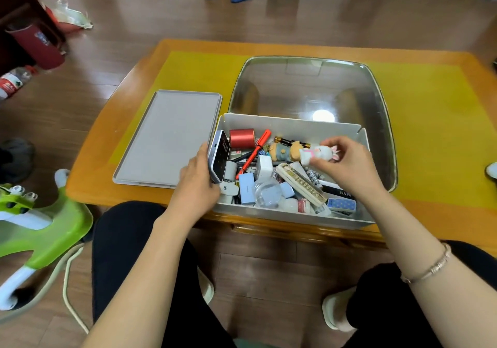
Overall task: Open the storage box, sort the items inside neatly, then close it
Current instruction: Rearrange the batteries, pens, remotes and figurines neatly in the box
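Lid off, lying beside the storage box on the counter. My left hand grips a phone-like device upright against the wall, clearing room; my right hand pinches a rabbit figurine above the clutter.

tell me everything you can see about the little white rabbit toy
The white rabbit toy is a small figure, plush or soft plastic by its look, with pink-lined ears pointing right and a pink band across its body. It lies roughly sideways in the air above the open storage box, over the clutter inside, just right of a bear-like toy. The right hand holds it in a fingertip grip, fingers curled round its right end. Its face is too small to make out.
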`<action>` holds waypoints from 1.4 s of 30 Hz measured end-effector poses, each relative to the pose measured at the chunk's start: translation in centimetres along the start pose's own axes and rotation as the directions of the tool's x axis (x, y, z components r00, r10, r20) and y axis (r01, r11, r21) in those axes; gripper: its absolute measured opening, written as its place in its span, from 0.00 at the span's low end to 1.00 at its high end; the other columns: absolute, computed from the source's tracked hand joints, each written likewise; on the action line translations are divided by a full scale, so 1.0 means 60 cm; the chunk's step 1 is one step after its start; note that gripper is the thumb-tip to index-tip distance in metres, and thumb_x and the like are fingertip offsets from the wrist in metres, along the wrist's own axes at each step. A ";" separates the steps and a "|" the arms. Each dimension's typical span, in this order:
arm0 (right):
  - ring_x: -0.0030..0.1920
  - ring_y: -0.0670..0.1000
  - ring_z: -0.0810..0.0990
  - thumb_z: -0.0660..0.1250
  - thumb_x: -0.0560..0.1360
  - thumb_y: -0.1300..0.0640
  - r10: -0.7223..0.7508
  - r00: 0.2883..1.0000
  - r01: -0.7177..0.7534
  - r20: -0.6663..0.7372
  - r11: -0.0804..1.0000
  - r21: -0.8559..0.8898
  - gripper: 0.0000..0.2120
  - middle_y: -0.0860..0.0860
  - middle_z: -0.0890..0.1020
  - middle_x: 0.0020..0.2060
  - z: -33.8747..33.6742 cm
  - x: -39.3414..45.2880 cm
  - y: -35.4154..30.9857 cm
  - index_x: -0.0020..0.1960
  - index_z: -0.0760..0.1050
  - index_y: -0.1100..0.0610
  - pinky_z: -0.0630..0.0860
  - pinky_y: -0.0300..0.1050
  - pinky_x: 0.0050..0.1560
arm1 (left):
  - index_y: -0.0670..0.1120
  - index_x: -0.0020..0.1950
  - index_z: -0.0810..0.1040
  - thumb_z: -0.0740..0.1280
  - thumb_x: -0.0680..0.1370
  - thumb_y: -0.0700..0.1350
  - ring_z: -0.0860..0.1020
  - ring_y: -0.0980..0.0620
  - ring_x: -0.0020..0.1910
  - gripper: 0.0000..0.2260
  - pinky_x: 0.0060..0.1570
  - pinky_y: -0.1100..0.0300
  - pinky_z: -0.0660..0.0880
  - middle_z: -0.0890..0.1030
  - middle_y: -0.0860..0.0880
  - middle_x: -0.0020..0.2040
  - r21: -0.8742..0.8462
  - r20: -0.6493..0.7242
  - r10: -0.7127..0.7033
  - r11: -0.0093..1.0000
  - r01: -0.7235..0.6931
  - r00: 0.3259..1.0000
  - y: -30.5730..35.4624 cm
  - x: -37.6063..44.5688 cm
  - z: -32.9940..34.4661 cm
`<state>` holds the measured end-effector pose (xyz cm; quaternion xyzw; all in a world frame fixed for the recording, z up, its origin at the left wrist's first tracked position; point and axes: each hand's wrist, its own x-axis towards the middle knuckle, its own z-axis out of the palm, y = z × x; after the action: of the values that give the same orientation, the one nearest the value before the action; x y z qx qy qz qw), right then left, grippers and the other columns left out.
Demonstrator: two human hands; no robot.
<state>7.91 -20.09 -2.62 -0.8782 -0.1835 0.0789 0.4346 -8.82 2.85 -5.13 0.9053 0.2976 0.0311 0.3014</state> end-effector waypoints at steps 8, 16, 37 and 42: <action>0.31 0.39 0.75 0.77 0.67 0.54 -0.029 0.984 0.028 -0.176 1.000 -0.008 0.16 0.46 0.79 0.39 -0.008 -0.049 0.053 0.52 0.76 0.51 0.69 0.25 0.33 | 0.53 0.62 0.74 0.69 0.76 0.50 0.71 0.53 0.59 0.15 0.62 0.53 0.70 0.75 0.53 0.60 0.031 0.145 0.500 0.860 -0.509 0.854 0.135 -0.007 0.026; 0.41 0.38 0.77 0.75 0.70 0.54 -0.098 0.971 0.093 -0.216 0.995 -0.033 0.17 0.47 0.79 0.47 -0.009 -0.064 0.074 0.56 0.76 0.53 0.73 0.28 0.36 | 0.58 0.62 0.77 0.69 0.77 0.45 0.68 0.49 0.60 0.15 0.52 0.54 0.61 0.75 0.51 0.57 0.218 0.524 0.524 0.680 -0.700 0.672 0.175 0.027 0.086; 0.46 0.36 0.73 0.71 0.73 0.56 -0.156 0.894 0.199 -0.420 0.978 0.062 0.14 0.48 0.75 0.51 -0.002 -0.070 0.087 0.57 0.73 0.54 0.69 0.23 0.43 | 0.51 0.58 0.74 0.73 0.73 0.47 0.75 0.58 0.49 0.15 0.45 0.68 0.70 0.77 0.57 0.51 -0.190 0.437 0.537 0.839 -0.509 0.721 0.178 0.050 0.076; 0.40 0.31 0.73 0.70 0.74 0.60 -0.149 0.854 0.241 -0.499 0.962 0.126 0.14 0.50 0.74 0.52 -0.002 -0.074 0.082 0.58 0.72 0.54 0.69 0.24 0.38 | 0.51 0.56 0.72 0.66 0.79 0.48 0.77 0.58 0.46 0.08 0.43 0.64 0.72 0.79 0.54 0.50 -0.339 0.188 0.525 0.828 -0.447 0.830 0.200 0.071 0.063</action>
<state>5.09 -24.63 -6.54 -0.8026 -0.1492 -0.1715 0.5515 1.82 -4.43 -1.95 0.8945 0.0028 0.0243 0.4464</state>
